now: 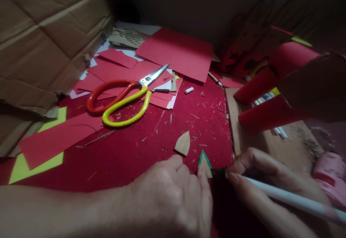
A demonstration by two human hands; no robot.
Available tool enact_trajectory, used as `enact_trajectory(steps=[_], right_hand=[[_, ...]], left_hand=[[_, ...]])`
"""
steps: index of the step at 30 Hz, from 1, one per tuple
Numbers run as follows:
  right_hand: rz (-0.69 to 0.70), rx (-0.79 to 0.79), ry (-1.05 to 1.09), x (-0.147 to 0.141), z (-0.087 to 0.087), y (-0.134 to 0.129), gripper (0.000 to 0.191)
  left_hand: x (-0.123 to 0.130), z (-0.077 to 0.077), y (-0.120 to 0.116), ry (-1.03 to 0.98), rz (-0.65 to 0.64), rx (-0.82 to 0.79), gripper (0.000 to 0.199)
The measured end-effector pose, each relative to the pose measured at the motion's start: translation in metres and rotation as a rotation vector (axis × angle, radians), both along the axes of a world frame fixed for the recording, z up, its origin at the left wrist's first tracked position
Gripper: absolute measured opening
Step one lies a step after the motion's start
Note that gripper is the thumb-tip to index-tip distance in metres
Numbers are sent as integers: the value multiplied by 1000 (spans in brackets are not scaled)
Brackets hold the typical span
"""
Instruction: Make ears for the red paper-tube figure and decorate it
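Observation:
My left hand [173, 194] is closed, its fingers curled, with a fingertip pressing a small pointed cardboard piece [205, 166] on the red surface. Green colour runs along that piece's edges, and its lower part is hidden under the finger. My right hand [259, 180] grips a white felt-tip pen [286, 196], whose dark green tip is by the piece's right side. Just beyond my left knuckles lies a second pointed cardboard piece [183, 143], plain brown. A short white cap-like cylinder [189, 90] rests farther back.
Scissors [121, 101] with red and yellow handles lie on red paper sheets [178, 56]. Folded cardboard [48, 32] stands at left above yellow paper [40, 166]. On the right, red tubes [266, 112] stand over a cardboard sheet [294, 144], near a pink object [329, 173]. Scraps litter the middle.

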State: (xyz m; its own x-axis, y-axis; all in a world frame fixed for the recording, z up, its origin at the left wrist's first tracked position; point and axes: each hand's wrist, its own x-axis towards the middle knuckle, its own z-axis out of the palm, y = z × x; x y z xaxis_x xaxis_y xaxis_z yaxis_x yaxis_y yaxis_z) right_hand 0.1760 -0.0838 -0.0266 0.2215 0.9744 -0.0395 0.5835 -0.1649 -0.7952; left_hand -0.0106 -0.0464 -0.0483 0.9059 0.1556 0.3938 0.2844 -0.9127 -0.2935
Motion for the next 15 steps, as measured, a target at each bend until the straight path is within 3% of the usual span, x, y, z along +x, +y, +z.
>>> enact_trajectory(steps=[3,9,15], right_hand=[[106,-87,105,5,1,-2,15],[96,-4,59,-1,7,-2,12],[-30,29,91,-13,10,1,15]], left_hand=[[1,-2,1,-16,-6,5,35],[1,2,-1,-13,10,-10,33],[0,2,-1,-7,0,-24,33]])
